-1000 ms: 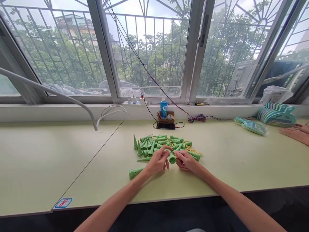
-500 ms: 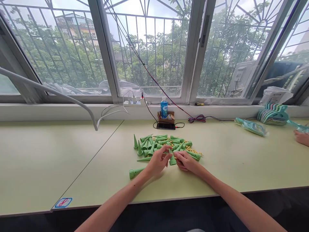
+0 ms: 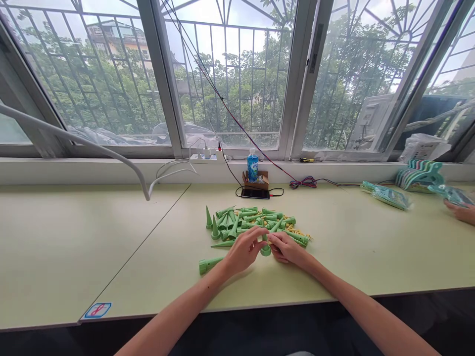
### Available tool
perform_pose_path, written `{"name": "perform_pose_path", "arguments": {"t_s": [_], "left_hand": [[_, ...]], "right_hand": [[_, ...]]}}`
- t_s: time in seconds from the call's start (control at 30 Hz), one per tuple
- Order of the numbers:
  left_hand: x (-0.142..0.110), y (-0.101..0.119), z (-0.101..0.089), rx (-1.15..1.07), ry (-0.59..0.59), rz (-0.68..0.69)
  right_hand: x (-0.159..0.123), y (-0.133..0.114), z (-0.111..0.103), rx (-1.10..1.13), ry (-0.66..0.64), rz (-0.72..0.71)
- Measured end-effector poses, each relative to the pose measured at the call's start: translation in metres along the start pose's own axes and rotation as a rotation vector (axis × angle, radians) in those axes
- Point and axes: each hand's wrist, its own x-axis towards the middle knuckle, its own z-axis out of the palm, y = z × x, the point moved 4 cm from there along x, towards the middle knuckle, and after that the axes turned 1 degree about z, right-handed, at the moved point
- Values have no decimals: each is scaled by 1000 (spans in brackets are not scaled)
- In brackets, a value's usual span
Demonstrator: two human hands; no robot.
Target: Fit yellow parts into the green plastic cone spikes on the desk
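Observation:
My left hand (image 3: 243, 249) has its thumb and fingers closed around a green plastic watering spike (image 3: 265, 251), which stands with its wide ribbed end down and its tip upward. Close against the spike, my right hand (image 3: 287, 247) is closed in a pinch; a bit of yellow shows at its fingertips, apparently a small yellow plastic piece, mostly hidden. Just beyond both hands lies a heap of green spikes (image 3: 233, 225), with small yellow pieces (image 3: 298, 232) scattered at its right side. A single green spike (image 3: 208, 266) lies by my left forearm, partly covered by it.
Behind the heap are a phone (image 3: 255, 194) on a cable and a blue bottle (image 3: 253, 168) in a small cardboard box (image 3: 262, 184). Coiled wire (image 3: 303, 182), bagged teal items (image 3: 388, 195) and hangers (image 3: 419, 175) sit rightward. Another person's hand (image 3: 460, 211) holds a teal package.
The held spike has turned from its open end facing me to standing wide end down. My right hand stays nearly still. At far right, the other person's hand has brought in a teal package.

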Motion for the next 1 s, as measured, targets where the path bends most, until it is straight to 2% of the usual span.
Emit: {"name": "perform_pose_path", "arguments": {"t_s": [0.13, 0.23, 0.33, 0.5, 0.63, 0.73, 0.87, 1.0], "left_hand": [[-3, 8, -1, 145, -58, 141], [-4, 11, -1, 215, -79, 194], [-3, 10, -1, 243, -63, 190], [-1, 3, 0, 164, 31, 134], [0, -3, -2, 56, 101, -13], [3, -5, 0, 18, 64, -146], [4, -9, 6, -166, -17, -344], [2, -15, 11, -356, -58, -498]], "right_hand": [[-1, -1, 0, -4, 3, -6], [-1, -1, 0, -26, 14, -15], [0, 0, -1, -39, 71, -23], [2, -3, -9, -61, 275, -50], [3, -5, -17, -69, 425, -66], [2, -5, -20, -105, 474, -90], [-1, -9, -17, -289, 482, -161], [-5, -16, -9, -490, 414, -249]]}}
